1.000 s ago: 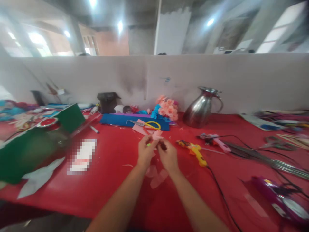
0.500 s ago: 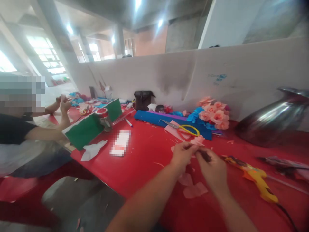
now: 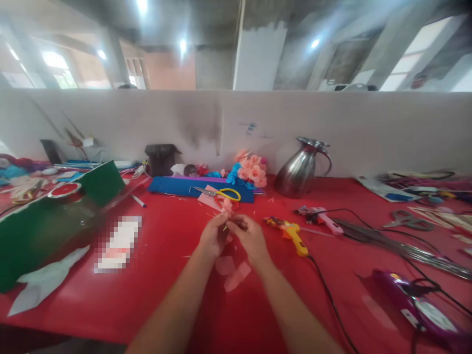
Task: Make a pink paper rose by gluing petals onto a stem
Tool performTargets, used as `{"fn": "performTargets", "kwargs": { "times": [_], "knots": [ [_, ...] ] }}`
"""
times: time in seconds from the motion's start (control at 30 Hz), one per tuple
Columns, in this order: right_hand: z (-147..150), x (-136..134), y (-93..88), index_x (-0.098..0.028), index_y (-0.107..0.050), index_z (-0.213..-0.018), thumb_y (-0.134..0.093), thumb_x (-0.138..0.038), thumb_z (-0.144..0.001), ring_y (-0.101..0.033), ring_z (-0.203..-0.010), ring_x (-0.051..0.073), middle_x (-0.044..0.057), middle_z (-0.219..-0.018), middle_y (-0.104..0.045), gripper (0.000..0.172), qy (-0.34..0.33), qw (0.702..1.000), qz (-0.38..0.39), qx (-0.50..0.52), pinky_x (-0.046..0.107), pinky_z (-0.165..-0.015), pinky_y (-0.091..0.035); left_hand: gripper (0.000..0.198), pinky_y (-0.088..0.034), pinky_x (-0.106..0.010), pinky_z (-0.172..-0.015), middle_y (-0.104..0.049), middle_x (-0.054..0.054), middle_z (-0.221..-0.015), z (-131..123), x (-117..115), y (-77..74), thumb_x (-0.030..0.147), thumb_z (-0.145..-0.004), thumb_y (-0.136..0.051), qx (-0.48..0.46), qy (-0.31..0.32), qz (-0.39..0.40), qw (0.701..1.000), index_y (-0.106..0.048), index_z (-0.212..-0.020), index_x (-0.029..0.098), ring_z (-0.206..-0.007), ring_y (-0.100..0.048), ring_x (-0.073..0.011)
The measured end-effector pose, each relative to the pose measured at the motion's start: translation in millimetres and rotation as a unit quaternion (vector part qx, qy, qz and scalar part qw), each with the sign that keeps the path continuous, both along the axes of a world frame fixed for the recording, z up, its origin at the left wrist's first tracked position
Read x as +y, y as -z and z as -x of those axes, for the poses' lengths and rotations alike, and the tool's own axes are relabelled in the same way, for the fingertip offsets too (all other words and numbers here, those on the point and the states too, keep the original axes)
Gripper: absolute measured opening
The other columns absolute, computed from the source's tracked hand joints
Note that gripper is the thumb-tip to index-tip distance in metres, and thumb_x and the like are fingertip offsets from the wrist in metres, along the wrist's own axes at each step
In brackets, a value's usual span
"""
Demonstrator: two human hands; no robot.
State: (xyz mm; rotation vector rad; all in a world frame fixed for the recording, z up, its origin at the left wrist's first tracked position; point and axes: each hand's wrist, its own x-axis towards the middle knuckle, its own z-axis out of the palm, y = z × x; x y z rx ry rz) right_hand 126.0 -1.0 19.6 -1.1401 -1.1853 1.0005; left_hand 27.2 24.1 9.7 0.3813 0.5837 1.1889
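Note:
Over the red table (image 3: 169, 290), my left hand (image 3: 213, 238) and my right hand (image 3: 250, 237) meet, fingers pinched together on a small pink paper flower (image 3: 226, 205) with a thin green stem. Loose pink paper petals (image 3: 232, 271) lie on the table just under my wrists. Yellow-handled scissors (image 3: 220, 192) rest on pink paper beyond my hands, in front of a blue sheet (image 3: 173, 185).
A yellow glue gun (image 3: 291, 233) with a black cord lies right of my hands, a pink glue gun (image 3: 321, 218) behind it. A steel jug (image 3: 301, 168), a bunch of pink paper flowers (image 3: 252, 170), a green board (image 3: 44, 226), wires (image 3: 405, 246) and grey scissors (image 3: 409, 220) surround them.
The view has swung back from the left to face the table straight on; the person at the left is out of view. My hands stay together on the pink flower.

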Motion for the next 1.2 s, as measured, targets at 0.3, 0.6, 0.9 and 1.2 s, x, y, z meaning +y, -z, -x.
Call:
{"fn": "performTargets", "kwargs": {
  "times": [0.3,0.6,0.9,1.2],
  "knots": [
    [-2.8,-1.8,2.3,-0.017,-0.064,-0.075,-0.056,-0.038,-0.077,-0.06,-0.068,0.016,0.002,-0.073,-0.066,0.022,0.037,0.996,-0.054,-0.064,0.026,-0.064,-0.046,0.017,-0.041,-0.021,-0.069,-0.063,0.001,-0.072,-0.9,-4.2,-2.6,0.026,-0.061,-0.074,0.033,0.026,-0.047,0.998,-0.066,-0.074,0.018,-0.066,-0.055,-0.0087],
    [-3.6,-3.8,0.7,-0.018,-0.062,-0.078,-0.054,-0.032,-0.076,-0.059,-0.068,0.017,0.002,-0.074,-0.065,0.016,0.083,0.99,-0.077,-0.079,0.027,-0.065,-0.046,0.019,-0.042,-0.026,-0.081,-0.07,-0.004,-0.081,-5.3,-8.7,-7.8,0.027,-0.062,-0.073,0.119,-0.025,-0.154,0.981,-0.071,-0.078,0.017,-0.079,-0.061,-0.015],
    [-5.5,-3.2,-0.8,-0.02,-0.057,-0.092,-0.057,-0.025,-0.074,-0.059,-0.079,0.017,0.003,-0.09,-0.064,0.019,0.062,0.992,-0.109,-0.031,0.027,-0.069,-0.046,0.016,-0.038,-0.03,-0.091,-0.066,-0.006,-0.1,-0.9,-6.5,-9.3,0.025,-0.067,-0.067,0.26,-0.119,-0.279,0.917,-0.072,-0.082,0.02,-0.099,-0.056,-0.0202],
    [-2.9,-3.1,-4.2,-0.018,-0.064,-0.079,-0.054,-0.028,-0.073,-0.06,-0.068,0.018,0.004,-0.075,-0.066,0.015,0.057,0.994,-0.073,-0.058,0.029,-0.063,-0.046,0.021,-0.039,-0.03,-0.091,-0.068,-0.005,-0.09,-6.9,-12.3,-10.1,0.025,-0.064,-0.071,0.147,-0.044,-0.181,0.971,-0.072,-0.084,0.018,-0.103,-0.056,-0.0196]
  ]
}}
